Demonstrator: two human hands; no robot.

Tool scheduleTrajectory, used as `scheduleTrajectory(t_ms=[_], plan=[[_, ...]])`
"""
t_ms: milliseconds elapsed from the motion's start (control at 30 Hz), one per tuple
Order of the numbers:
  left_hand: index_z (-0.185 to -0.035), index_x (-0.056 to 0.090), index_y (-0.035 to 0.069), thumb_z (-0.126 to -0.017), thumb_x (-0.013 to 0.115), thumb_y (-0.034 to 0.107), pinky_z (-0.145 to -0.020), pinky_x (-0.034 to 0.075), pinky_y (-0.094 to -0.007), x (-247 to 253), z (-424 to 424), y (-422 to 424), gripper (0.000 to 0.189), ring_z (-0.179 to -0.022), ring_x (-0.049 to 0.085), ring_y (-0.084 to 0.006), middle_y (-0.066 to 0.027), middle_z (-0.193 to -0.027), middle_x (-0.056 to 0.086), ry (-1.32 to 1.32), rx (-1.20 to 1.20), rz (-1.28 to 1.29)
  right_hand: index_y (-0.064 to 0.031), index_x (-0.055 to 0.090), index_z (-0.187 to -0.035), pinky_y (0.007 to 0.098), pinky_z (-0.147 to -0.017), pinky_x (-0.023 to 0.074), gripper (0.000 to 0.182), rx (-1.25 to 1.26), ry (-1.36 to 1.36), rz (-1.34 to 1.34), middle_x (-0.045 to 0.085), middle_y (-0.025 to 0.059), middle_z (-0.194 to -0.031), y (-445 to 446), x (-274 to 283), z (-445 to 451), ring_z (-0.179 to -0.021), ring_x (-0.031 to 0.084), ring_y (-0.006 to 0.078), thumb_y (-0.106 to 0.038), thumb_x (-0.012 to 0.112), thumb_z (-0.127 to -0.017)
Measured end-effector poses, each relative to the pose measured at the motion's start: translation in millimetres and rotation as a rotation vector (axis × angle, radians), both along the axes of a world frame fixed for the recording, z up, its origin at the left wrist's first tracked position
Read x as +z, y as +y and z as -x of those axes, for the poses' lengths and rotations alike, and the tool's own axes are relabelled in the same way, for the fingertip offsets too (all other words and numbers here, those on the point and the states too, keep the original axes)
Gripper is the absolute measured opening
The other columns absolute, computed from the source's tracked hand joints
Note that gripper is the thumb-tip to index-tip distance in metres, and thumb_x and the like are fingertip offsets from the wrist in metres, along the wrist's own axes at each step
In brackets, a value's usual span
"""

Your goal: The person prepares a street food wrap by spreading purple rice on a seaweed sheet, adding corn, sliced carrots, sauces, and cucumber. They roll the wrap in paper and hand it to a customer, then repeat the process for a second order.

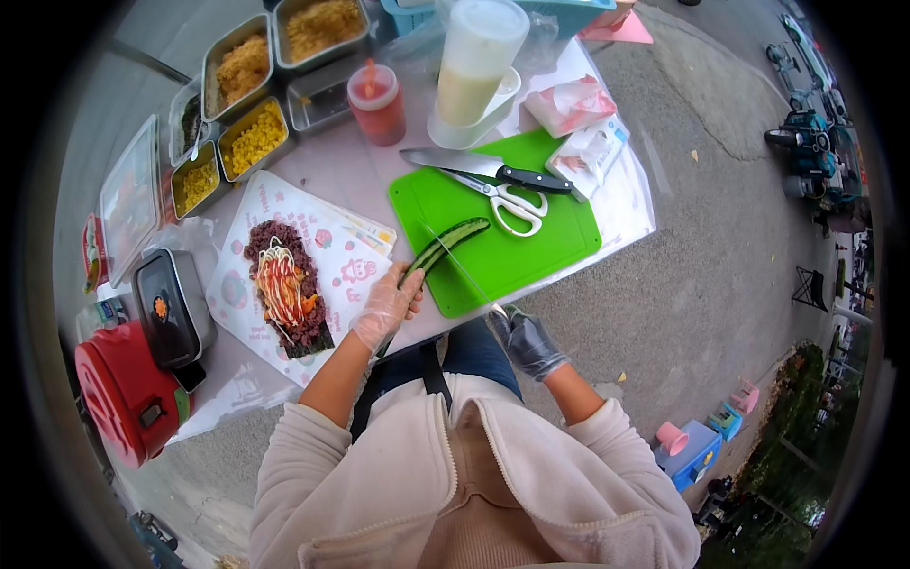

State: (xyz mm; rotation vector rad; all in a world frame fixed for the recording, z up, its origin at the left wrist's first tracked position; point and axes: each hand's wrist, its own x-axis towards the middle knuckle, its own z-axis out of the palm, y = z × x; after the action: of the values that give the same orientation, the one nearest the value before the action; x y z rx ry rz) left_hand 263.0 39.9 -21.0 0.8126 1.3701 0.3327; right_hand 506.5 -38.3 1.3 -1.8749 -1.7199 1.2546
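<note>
My left hand (392, 302), in a clear plastic glove, grips a cucumber (455, 236) that lies across the left part of a green cutting board (512, 259). My right hand (530, 343), in a dark glove under a clear one, holds a knife (461, 263) by its handle; the thin blade is seen nearly edge-on and crosses the cucumber. Whether it has cut in, I cannot tell. A second knife with a black handle (534, 179) and white-handled scissors (517, 210) rest on the board's far part. Left of my left hand, purple rice (313, 284) topped with sauced filling lies on printed paper (231, 284).
Metal containers of corn (254, 139) and fried food (242, 69) stand at the back left. A red-filled squeeze bottle (377, 107) and a tall pale dispenser (473, 71) are behind the board. A black-lidded box (168, 306) and red container (128, 395) sit at left; glove box (586, 160) at right.
</note>
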Motion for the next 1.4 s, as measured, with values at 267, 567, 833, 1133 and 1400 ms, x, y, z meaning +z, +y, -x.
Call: scheduleTrajectory(t_ms=[267, 567, 833, 1133, 1400], plan=[[-0.118, 0.049, 0.002, -0.091, 0.058, 0.03, -0.064, 0.049, -0.0371, 11, 0, 58, 0.039, -0.069, 0.061, -0.0248, -0.0147, -0.086, 0.061, 0.366, -0.19, -0.627, -0.0029, 0.061, -0.087, 0.0285, -0.045, 0.0398, 0.032, -0.431, 0.576, 0.207, 0.057, 0.0042, -0.062, -29, -24, -26, -0.049, 0.05, 0.0119, -0.032, 0.052, -0.096], [-0.104, 0.061, 0.007, -0.078, 0.068, 0.028, -0.08, 0.048, -0.0392, 15, -71, 89, 0.034, -0.095, 0.056, -0.0327, -0.0144, -0.103, 0.058, 0.573, -0.682, -1.161, -0.0085, 0.057, -0.086, 0.0221, -0.036, 0.0344, 0.036, -0.661, 0.603, 0.331, 0.052, -0.0003, -0.057, -35, -15, -32, -0.041, 0.046, 0.008, -0.042, 0.048, -0.096], [-0.106, 0.056, 0.003, -0.077, 0.071, 0.025, -0.069, 0.052, -0.0338, -28, -55, 38, 0.039, -0.074, 0.065, -0.0236, -0.012, -0.083, 0.066, 0.258, 0.006, -0.274, -0.0063, 0.063, -0.097, 0.0187, -0.046, 0.0334, 0.03, -0.582, 0.595, 0.424, 0.052, -0.0028, -0.063, -27, 21, -7, -0.052, 0.044, 0.0036, -0.034, 0.052, -0.096], [-0.116, 0.05, 0.005, -0.076, 0.072, 0.018, -0.069, 0.052, -0.031, -36, -55, 32, 0.048, -0.077, 0.065, -0.0203, -0.0125, -0.088, 0.067, 0.042, 0.17, -0.254, 0.0003, 0.064, -0.096, 0.0349, -0.06, 0.0483, 0.029, -0.302, 0.279, 0.254, 0.066, 0.0185, -0.076, -29, 5, -8, -0.065, 0.064, 0.0234, -0.026, 0.053, -0.096], [-0.115, 0.05, 0.007, -0.073, 0.075, 0.019, -0.068, 0.051, -0.0303, -28, -57, 36, 0.05, -0.076, 0.065, -0.0194, -0.0115, -0.085, 0.067, 0.039, 0.149, -0.277, -0.0005, 0.063, -0.089, 0.0407, -0.05, 0.0437, 0.024, -0.199, 0.096, 0.072, 0.06, 0.0242, -0.071, -13, 19, -2, -0.063, 0.061, 0.0393, -0.022, 0.053, -0.095]])
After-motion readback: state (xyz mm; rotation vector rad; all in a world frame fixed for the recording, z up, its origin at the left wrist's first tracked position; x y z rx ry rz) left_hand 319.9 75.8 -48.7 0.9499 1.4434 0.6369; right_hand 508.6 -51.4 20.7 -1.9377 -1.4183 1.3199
